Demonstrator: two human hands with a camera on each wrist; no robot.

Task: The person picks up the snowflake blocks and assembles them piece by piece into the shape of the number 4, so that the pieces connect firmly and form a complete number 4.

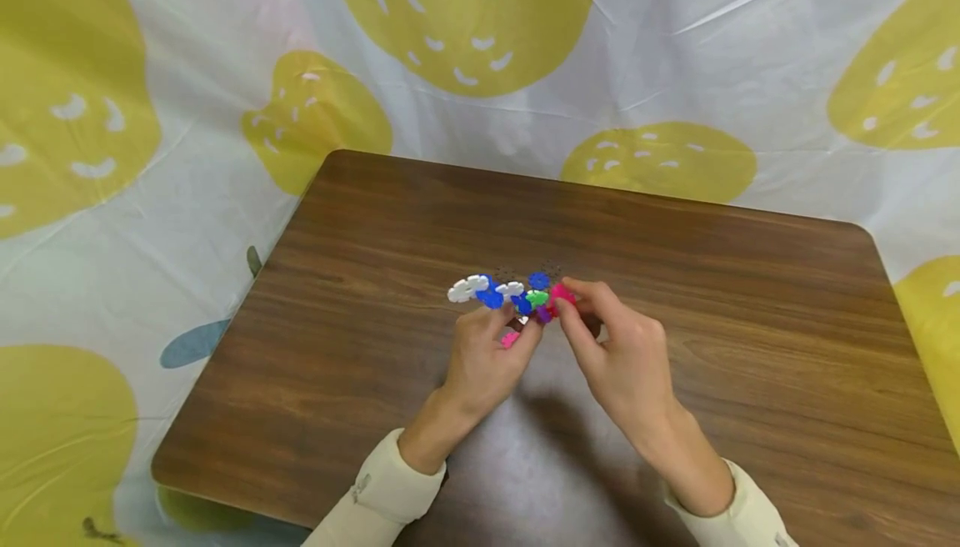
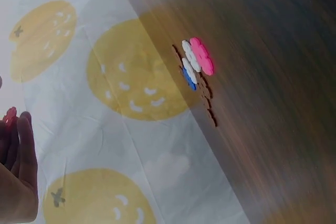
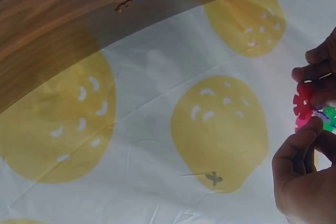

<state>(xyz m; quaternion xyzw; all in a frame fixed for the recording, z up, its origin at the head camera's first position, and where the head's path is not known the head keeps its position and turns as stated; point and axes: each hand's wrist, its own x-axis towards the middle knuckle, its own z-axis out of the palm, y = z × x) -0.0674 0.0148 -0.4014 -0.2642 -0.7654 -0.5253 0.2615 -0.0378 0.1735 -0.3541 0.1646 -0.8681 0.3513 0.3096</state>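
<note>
In the head view both hands meet over the middle of the table. My left hand [image 1: 487, 355] holds a joined chain of notched plastic discs: white [image 1: 468, 288], blue [image 1: 490, 293], green [image 1: 536, 298] and purple ones among them. Thumb and fingers of my right hand [image 1: 626, 363] pinch a red disc [image 1: 561, 295] at the chain's right end. Whether that disc is fully slotted in cannot be made out. The right wrist view shows the red disc [image 3: 303, 100] between fingertips, beside a green disc [image 3: 329, 119]. Fingers hide part of the chain.
Loose discs lie on the wooden table [image 1: 375, 280] beyond and beneath the hands: a pink disc [image 2: 202, 56], a blue disc [image 1: 538, 280], white discs [image 2: 191, 56] and several brown discs [image 2: 210, 116]. A fruit-patterned cloth [image 1: 675, 47] hangs behind the table.
</note>
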